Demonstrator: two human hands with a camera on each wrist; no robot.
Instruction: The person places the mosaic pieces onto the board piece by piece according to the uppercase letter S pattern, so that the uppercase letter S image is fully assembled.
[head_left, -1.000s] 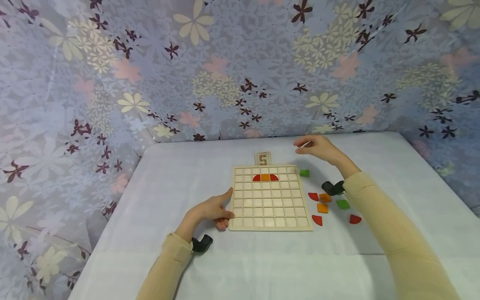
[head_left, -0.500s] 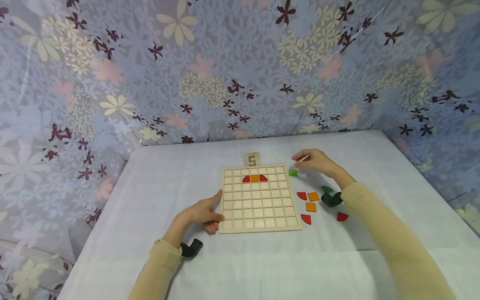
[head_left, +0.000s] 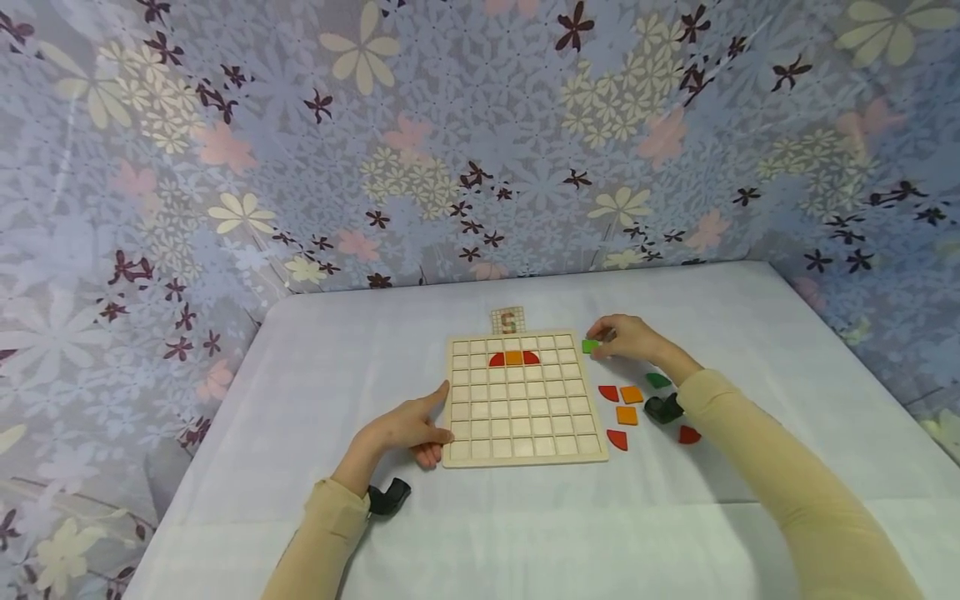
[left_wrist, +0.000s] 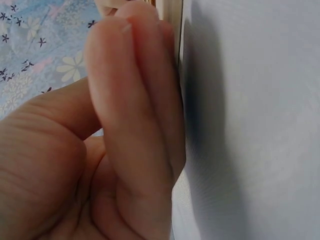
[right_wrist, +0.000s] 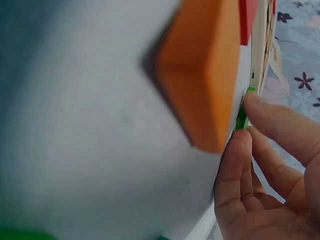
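In the head view a pale wooden grid board (head_left: 517,464) lies on the table. In its second row an orange square tile (head_left: 513,357) sits between two red quarter-circle tiles. My left hand (head_left: 408,425) rests against the board's left edge, thumb and index finger spread apart and touching it, other fingers folded below. Just beyond the board's upper right corner my right hand (head_left: 633,340) pinches a green square tile (head_left: 589,346) on the table. The right wrist view shows thumb and fingertips against the edges of this green tile (right_wrist: 242,117).
Right of the board lie loose orange squares (head_left: 627,415), red quarter-circles (head_left: 617,440) and a dark green quarter-circle (head_left: 658,380). A small card with a grid pattern (head_left: 508,320) lies behind the board. Floral cloth (head_left: 480,150) hangs behind the table.
My right hand has come down to the green square tile and now pinches it. The dark green quarter-circle has come to lie on the table. The left hand stays at the board.
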